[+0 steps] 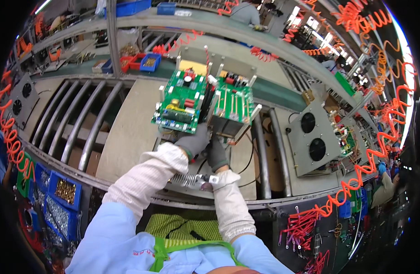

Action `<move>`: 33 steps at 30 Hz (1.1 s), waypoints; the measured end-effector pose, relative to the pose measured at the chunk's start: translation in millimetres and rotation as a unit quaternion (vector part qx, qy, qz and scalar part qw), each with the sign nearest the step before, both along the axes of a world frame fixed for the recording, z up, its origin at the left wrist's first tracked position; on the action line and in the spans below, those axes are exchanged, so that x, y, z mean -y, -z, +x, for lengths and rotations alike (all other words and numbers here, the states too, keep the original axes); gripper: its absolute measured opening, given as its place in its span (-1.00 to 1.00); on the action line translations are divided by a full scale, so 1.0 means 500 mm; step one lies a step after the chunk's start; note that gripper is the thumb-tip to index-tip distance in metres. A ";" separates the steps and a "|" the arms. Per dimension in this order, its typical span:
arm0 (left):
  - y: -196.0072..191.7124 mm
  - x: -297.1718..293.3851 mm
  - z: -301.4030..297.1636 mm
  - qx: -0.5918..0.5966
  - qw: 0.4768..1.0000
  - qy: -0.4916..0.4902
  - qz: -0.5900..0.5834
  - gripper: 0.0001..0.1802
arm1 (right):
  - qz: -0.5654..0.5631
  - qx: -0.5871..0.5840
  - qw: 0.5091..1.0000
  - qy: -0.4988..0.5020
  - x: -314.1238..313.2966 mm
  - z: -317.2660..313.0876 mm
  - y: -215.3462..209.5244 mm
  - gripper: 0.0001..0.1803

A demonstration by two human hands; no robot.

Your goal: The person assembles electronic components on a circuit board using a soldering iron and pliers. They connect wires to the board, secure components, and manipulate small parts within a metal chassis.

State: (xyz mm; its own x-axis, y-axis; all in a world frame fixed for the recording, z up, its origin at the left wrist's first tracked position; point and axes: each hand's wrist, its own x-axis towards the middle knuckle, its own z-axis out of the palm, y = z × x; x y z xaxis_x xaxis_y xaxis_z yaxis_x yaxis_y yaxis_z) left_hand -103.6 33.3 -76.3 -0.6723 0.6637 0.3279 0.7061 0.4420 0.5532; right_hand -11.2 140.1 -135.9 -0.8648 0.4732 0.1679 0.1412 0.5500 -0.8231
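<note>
In front of me stands an open electronics unit with two green circuit boards on a grey metal chassis (pixel 230 66). The left board (pixel 173 93) carries a yellow coil and red parts. On the right board (pixel 232 102), pale strips run above a dark block (pixel 228 127). My left hand (pixel 195 142), in a grey glove, reaches to the near end of the gap between the boards. Close beside it is my right hand (pixel 216 154), also gloved, below the dark block. Both hands look closed, but their fingertips and whatever they grip are hidden. A metal coil-spring part (pixel 189 179) lies below my wrists.
Metal rollers (pixel 89 123) flank the work board (pixel 123 132). A grey two-fan unit (pixel 312 139) stands at right. Blue bins (pixel 65 191) of fasteners sit at lower left, red-sleeved leads (pixel 303 228) at lower right. Orange coiled hoses (pixel 356 180) hang at right. A shelf crosses behind.
</note>
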 end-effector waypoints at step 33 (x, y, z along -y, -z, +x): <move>-0.063 -0.005 0.020 0.000 1.000 0.010 0.013 -0.84 | -0.416 -0.113 0.899 0.071 -0.012 -0.004 -0.022 -0.66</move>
State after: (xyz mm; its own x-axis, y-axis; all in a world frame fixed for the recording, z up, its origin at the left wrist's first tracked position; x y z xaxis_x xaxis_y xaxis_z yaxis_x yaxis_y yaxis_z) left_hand -93.7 35.6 -44.8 -0.6590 0.6679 0.3459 0.7149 0.4135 0.5638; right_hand -13.2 146.1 -125.0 -0.7744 0.6188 -0.1322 -0.0609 -0.2808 -0.9578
